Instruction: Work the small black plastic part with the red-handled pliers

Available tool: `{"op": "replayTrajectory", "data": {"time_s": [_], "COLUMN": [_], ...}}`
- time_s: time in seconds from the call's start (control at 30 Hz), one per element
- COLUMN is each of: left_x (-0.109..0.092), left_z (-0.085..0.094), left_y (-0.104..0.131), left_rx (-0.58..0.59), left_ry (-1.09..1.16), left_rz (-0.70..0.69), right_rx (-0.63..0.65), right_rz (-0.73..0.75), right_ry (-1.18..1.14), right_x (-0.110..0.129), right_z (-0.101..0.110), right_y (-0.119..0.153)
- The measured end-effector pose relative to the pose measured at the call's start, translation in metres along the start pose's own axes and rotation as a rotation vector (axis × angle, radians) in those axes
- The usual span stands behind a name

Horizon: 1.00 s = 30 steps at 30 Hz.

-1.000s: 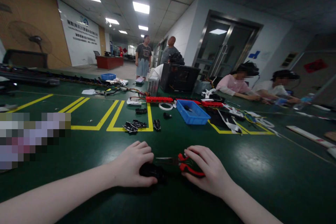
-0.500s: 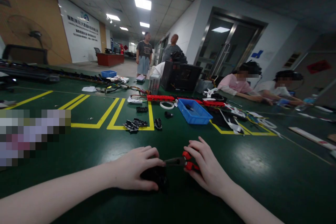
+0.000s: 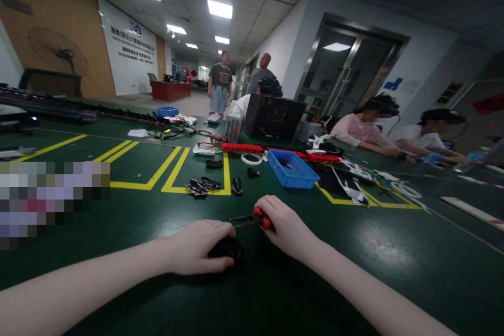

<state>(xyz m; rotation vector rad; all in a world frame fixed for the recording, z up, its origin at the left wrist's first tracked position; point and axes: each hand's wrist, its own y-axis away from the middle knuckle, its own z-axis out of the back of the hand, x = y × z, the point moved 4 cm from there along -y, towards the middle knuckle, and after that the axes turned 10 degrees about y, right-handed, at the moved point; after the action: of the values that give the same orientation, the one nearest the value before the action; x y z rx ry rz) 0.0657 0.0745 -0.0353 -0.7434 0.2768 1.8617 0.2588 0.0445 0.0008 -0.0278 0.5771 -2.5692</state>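
On the white wall panel (image 3: 128,76) at left, we see a logo (image 3: 135,28) over dark lettering (image 3: 131,42). In its top line of Chinese characters we make out 科技有限公司; the Latin line and the smaller lines beneath are too blurred for us to read.

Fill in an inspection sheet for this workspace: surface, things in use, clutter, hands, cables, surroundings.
Surface: green tabletop marked with yellow lines.
Things in use: red-handled pliers; a dark part, its detail too dark to tell.
Clutter: black pieces, blue tray, white ring and red strips beyond the hands.
Hands: left hand curled over the dark part; right hand gripping the pliers.
Cables: loose wires toward the far edge, away from both hands.
Surroundings: people standing in the background; others at the table on the right.
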Motion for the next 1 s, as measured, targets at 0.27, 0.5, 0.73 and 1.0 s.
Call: {"op": "replayTrajectory", "data": {"time_s": [0.27,0.5,0.73,1.0], "left_x": [0.002,0.009,0.013,0.011], "left_z": [0.0,0.0,0.005,0.006], "left_y": [0.001,-0.001,-0.004,-0.005], "left_rx": [-0.051,-0.075,-0.069,-0.045], "left_ry": [-0.018,-0.077,-0.014,-0.019], "left_rz": [0.052,0.143,0.188,0.2], "right_rx": [-0.067,-0.009,-0.054,-0.042], "right_rz": [0.08,0.101,0.118,0.11], "right_ry": [0.007,0.003,0.019,0.035], "right_x": [-0.007,-0.011,-0.006,0.001], "right_z": [-0.017,-0.033,-0.032,-0.036], "right_y": [-0.015,-0.003,-0.002,-0.008]}}
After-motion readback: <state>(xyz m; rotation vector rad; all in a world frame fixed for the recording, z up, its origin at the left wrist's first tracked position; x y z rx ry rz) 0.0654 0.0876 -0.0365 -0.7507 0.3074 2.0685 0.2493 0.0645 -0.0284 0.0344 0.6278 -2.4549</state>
